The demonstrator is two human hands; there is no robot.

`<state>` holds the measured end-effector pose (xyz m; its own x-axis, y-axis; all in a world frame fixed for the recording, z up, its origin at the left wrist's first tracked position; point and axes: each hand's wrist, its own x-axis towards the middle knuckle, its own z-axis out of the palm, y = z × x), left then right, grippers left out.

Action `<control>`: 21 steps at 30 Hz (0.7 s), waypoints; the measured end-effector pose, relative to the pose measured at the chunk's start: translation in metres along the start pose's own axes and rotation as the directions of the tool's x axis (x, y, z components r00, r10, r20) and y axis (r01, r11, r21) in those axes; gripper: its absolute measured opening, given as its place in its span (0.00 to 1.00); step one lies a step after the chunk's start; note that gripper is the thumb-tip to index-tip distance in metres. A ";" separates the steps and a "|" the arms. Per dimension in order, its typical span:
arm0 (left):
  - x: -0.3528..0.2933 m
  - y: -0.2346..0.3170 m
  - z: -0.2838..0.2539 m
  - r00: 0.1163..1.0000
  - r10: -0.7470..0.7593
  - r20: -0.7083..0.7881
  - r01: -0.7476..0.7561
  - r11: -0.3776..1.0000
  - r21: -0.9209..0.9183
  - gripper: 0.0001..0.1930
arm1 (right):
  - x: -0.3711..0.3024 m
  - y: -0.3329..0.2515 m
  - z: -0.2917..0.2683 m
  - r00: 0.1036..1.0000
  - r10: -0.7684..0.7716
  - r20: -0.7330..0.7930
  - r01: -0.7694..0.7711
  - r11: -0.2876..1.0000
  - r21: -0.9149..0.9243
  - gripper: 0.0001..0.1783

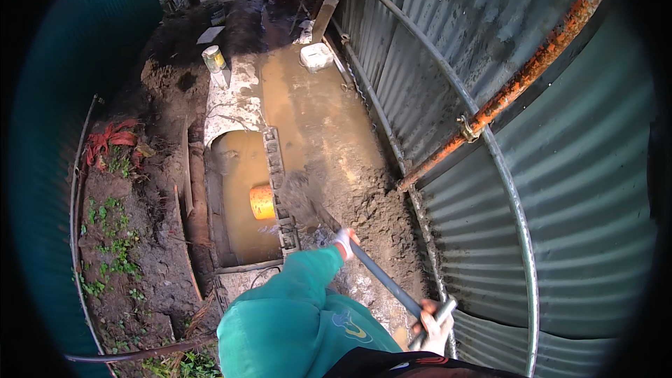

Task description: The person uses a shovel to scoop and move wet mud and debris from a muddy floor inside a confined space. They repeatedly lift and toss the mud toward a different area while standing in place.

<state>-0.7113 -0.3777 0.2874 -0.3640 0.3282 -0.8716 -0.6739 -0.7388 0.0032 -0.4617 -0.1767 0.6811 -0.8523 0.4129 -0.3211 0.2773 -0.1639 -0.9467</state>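
Note:
A shovel runs slantwise through the middle of the head view, its dark shaft [386, 277] ending in a T-shaped grip at the lower right. My left hand [346, 243], at the end of a teal sleeve, is closed round the lower shaft. Higher up, my right hand [434, 327] wraps the grip. The blade end is smeared and looks loaded with wet mud [299, 196]. It hangs at the brick edge [274, 161] of a trench of brown water [241, 168]. An orange cylinder [262, 201] lies partly under water there.
Corrugated metal sheeting [581, 231] walls the right, with a rusty pole [518, 73] sticking out across it. Muddy water covers the ground beyond the blade. A tin [213, 59] and a white tub [316, 57] sit farther off. Soil with green plants [115, 245] lies left.

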 end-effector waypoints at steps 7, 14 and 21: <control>-0.046 -0.211 -0.039 0.964 -0.263 0.029 0.258 0.959 0.115 0.16 | -0.130 0.099 -0.205 0.875 0.191 -0.445 -0.310 0.927 -0.212 0.23; -0.030 -0.274 -0.083 0.994 -0.081 -0.069 0.096 0.964 0.248 0.16 | -0.204 0.219 -0.286 0.723 0.368 -0.584 -0.427 0.903 0.041 0.21; -0.124 -0.369 -0.127 0.938 -0.336 0.091 0.315 0.931 0.187 0.17 | -0.263 0.241 -0.394 0.670 0.373 -0.641 -0.428 0.901 0.076 0.19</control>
<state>-0.3360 -0.2203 0.3317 -0.1735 0.6092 -0.7738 -0.8618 -0.4742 -0.1801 0.0041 0.0278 0.5276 -0.1835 0.7904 -0.5844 0.5805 -0.3926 -0.7133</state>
